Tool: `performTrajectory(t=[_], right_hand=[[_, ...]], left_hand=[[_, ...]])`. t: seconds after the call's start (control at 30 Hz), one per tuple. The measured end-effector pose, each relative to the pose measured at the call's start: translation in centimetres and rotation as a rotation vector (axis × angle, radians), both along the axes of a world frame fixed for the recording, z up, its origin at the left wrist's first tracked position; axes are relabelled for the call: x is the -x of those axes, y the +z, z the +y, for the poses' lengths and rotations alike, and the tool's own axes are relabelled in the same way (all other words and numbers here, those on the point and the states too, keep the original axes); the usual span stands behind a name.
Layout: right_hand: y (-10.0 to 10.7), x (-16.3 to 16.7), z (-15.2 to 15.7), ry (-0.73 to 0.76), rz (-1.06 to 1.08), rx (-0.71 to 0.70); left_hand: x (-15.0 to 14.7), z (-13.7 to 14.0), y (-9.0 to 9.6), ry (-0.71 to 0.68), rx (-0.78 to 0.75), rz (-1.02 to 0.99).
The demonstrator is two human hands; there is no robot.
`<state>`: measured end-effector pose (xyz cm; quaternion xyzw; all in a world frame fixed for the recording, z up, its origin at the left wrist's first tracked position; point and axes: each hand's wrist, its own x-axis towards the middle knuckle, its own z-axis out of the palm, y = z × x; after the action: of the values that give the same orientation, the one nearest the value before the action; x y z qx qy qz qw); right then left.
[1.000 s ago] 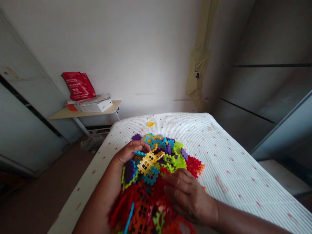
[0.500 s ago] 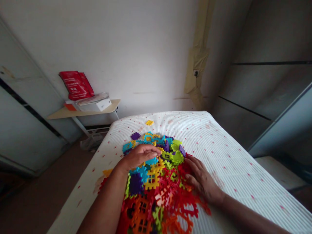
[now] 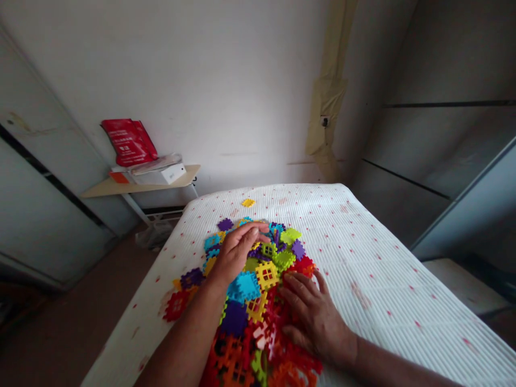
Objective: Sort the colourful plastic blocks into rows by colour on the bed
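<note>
A heap of notched plastic building tiles in several colours lies along the middle of the bed. My left hand (image 3: 239,250) is over the far part of the heap, fingers stretched out to the right and slightly curved, by blue and purple tiles. Near it are a yellow window tile (image 3: 266,275) and a light blue tile (image 3: 246,286). My right hand (image 3: 316,312) rests with spread fingers on the right side, touching red tiles (image 3: 304,266). A purple tile (image 3: 234,318) and orange window tiles (image 3: 231,355) lie nearer me. Neither hand grips a tile that I can see.
The tiles lie on a white ribbed bed cover (image 3: 387,269) with red dots. One yellow tile (image 3: 248,202) lies apart near the far edge. Red tiles (image 3: 176,306) sit left of my forearm. At the back left, a small table (image 3: 105,188) holds a red bag (image 3: 128,142) and a white box (image 3: 169,173).
My right hand has moved left and nearer me over the red tiles. My left hand has shifted slightly up and away, turning a little. Tiles around both hands have shifted.
</note>
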<state>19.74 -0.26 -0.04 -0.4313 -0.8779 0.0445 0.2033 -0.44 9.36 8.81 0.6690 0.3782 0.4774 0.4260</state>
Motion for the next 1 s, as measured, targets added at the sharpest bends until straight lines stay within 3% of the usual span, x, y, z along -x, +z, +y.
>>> performTrajectory(t=[0.13,0.3,0.47,0.57,0.63,0.73,0.87,1.0], right_hand=[[0.1,-0.7,-0.1,0.08,0.03,-0.111],[0.3,-0.9,-0.1,0.106,0.123,-0.238],[0.2,-1.6,0.1,0.175,0.213,-0.256],[0.0,-2.9,0.7,0.171,0.283,-0.248],[-0.1,-4.0,1.2,0.087,0.341,-0.236],[-0.4,-5.7,1.7,-0.076,0.457,-0.158],[-1.3,-7.7,1.7,-0.185,0.5,-0.032],[-2.0,-8.7,1.5,-0.194,0.393,0.044]], left_hand=[[1.1,-0.6,1.6,0.083,-0.036,-0.026],[1.6,-1.7,3.3,0.076,-0.103,-0.099],[2.6,-2.0,4.3,0.098,-0.135,0.064],[4.6,-2.4,3.7,0.177,-0.157,0.184],[6.5,-3.0,2.4,0.264,-0.184,0.261],[9.8,-5.1,-1.2,0.444,-0.311,0.432],[13.5,-9.5,-7.4,0.495,-0.339,0.687],[15.1,-14.2,-11.5,0.525,-0.246,0.711]])
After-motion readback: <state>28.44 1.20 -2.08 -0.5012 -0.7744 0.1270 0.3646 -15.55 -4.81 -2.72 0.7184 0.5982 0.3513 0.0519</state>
